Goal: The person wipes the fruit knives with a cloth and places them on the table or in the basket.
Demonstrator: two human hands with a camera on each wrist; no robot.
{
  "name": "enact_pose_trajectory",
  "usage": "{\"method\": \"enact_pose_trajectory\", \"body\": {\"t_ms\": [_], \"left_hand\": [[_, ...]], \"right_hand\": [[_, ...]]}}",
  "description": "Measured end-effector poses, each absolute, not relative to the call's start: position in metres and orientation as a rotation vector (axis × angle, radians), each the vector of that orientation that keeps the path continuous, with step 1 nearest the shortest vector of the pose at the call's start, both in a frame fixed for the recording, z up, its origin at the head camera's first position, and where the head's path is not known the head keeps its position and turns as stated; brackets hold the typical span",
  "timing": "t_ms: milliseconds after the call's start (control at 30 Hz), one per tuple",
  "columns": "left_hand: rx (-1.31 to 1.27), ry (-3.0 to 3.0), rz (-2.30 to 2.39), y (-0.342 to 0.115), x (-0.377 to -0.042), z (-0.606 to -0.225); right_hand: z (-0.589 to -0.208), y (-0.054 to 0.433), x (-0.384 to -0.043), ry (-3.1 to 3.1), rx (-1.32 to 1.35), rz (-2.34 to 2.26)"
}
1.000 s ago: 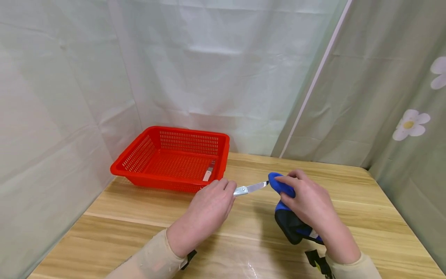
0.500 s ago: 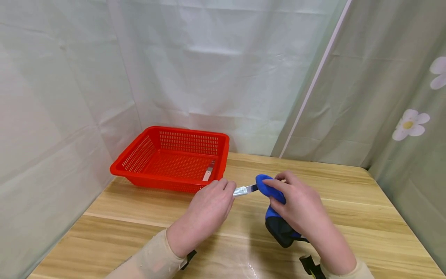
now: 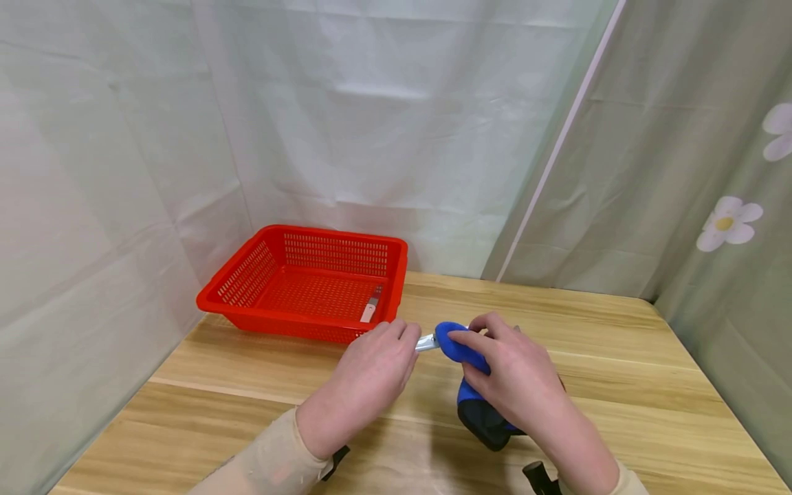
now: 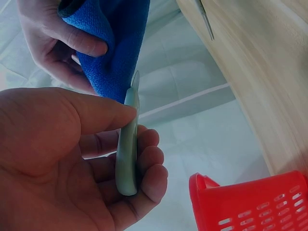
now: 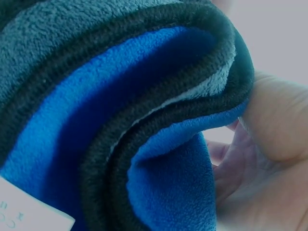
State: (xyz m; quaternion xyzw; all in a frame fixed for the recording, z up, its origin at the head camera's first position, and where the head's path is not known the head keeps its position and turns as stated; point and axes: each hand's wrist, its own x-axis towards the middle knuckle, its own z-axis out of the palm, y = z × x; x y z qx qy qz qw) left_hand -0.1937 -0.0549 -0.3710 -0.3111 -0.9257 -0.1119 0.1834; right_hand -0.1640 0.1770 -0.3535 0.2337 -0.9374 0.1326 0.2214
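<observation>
My left hand (image 3: 368,364) grips a small knife (image 3: 427,342) by its pale handle, blade pointing right. In the left wrist view the thumb presses the handle (image 4: 127,154) against curled fingers. A blue cloth (image 3: 456,344) with black edging covers most of the blade. My right hand (image 3: 520,375) pinches this cloth around the blade from the right, and the rest of it hangs in folds below. The right wrist view is filled by the folded cloth (image 5: 178,187) with a white label (image 5: 33,211) and part of the thumb.
A red basket (image 3: 303,323) stands at the back left, with another light-handled knife (image 3: 370,306) inside. A thin pointed metal thing (image 4: 206,21) lies on the wooden table (image 3: 216,392), mostly hidden from the head view. Pale curtains (image 3: 402,137) hang behind and at both sides.
My right hand has moved left with the cloth, sliding it along the blade from the tip to near the handle. The left hand has kept its place.
</observation>
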Motion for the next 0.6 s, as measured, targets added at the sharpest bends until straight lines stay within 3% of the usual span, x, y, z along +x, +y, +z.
{"method": "enact_pose_trajectory", "body": {"t_ms": [600], "left_hand": [[-0.882,-2.575,-0.292,-0.0546,-0.1933,-0.3736]], "right_hand": [[-0.3545,0.1807,-0.168,-2.625,0.617,0.383]]}}
